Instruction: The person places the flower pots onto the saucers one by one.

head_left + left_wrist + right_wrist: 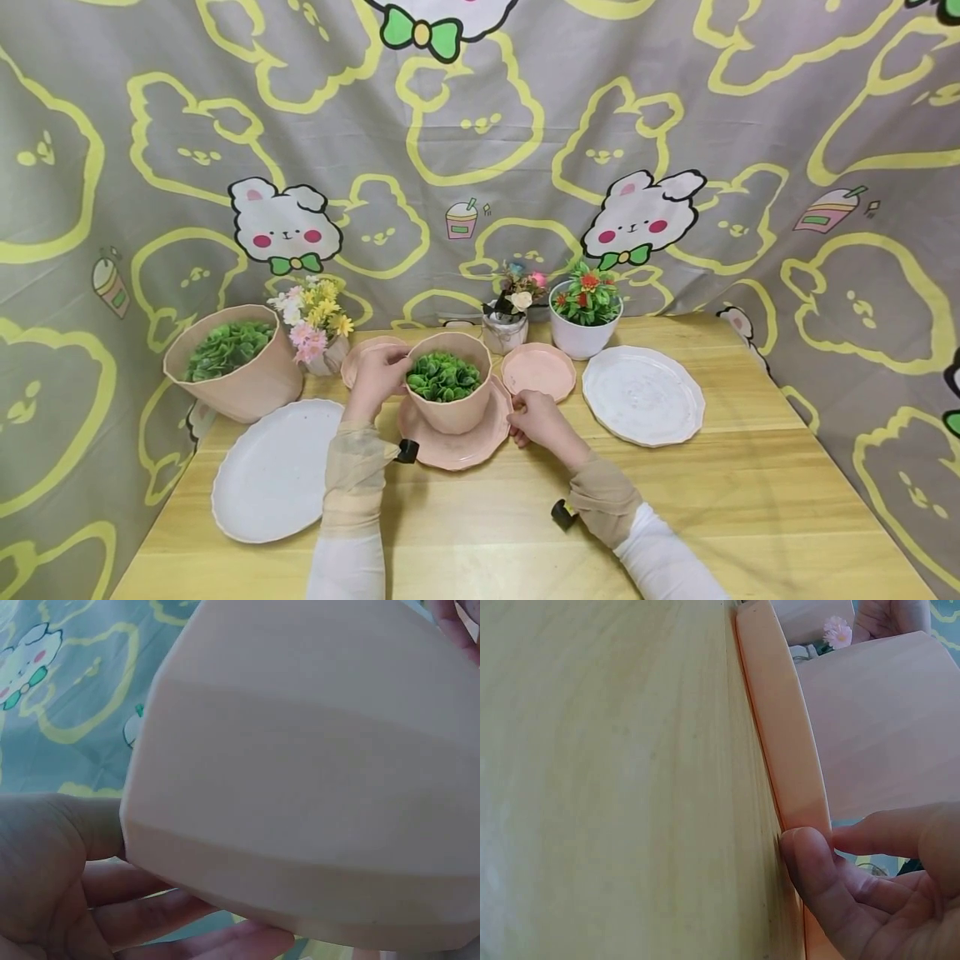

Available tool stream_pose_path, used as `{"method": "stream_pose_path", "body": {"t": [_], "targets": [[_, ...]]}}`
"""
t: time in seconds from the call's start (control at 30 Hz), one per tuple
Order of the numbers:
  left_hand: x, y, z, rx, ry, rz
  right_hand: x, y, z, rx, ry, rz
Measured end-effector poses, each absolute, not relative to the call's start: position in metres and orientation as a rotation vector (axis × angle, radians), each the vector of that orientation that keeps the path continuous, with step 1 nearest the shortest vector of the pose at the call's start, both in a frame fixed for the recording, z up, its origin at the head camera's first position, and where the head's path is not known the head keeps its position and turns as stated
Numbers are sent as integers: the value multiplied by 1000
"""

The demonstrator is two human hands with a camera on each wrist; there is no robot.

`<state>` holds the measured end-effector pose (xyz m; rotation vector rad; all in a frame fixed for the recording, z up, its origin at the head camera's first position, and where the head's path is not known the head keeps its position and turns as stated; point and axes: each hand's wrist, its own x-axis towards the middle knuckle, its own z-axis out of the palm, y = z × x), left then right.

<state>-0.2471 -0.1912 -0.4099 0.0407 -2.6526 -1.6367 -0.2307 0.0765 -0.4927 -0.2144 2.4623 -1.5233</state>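
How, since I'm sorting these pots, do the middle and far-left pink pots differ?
The far-left pot looks larger than the middle pot. The left hand holds the middle pot; no hand touches the far-left pot. A pink saucer lies beneath the middle pot; none shows under the far-left pot. Both are pink and hold green leaves.

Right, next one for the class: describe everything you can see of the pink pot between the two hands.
The pink pot is pale and matte, perhaps plastic or ceramic, with flat facets and a wide, open, angular rim above a narrower base. A leafy green plant shows inside it. It looks roughly upright over a pink saucer, apparently standing on it, though its underside is hidden. The left hand grips its rim.
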Motion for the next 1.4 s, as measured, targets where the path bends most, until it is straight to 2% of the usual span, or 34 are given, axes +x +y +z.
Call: {"method": "stream_pose_path", "body": {"t": [0.23, 0.47, 0.67, 0.9, 1.4], "targets": [[-246, -191, -403, 62, -2732, -1710, -231, 78, -493, -207, 2460, -1524], [-240, -192, -391, -14, -2767, -1549, -231, 80, -492, -207, 2448, -1525], [-237, -190, -376, -10, -2807, -1403, -235, 91, -485, -202, 2481, -1525], [-242, -187, -358, -70, -2802, -1442, -244, 109, -478, -175, 2549, -1503], [-272, -136, -325, -152, -2760, -1566, -252, 135, -470, -93, 2644, -1437]]}}
